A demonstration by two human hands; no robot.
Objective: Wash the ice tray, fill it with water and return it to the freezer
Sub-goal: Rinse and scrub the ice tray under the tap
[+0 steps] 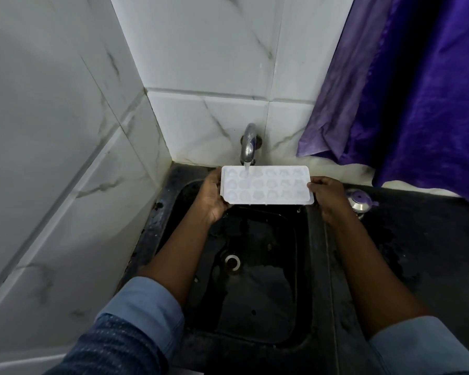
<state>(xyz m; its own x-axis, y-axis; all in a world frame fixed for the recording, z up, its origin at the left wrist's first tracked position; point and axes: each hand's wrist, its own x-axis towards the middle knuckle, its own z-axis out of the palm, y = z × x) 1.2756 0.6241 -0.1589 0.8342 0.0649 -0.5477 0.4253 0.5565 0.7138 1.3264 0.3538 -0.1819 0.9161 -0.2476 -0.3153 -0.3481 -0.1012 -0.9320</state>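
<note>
Here, left hand point(213, 197) and right hand point(327, 195) clamp fingers point(316, 183) on the ice tray point(267, 185) under the tap point(248, 143).

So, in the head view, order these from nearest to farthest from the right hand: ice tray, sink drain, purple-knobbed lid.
1. Ice tray: right hand grips its right end.
2. Purple-knobbed lid: on the counter, just right.
3. Sink drain: down in the basin, leftward.
</note>
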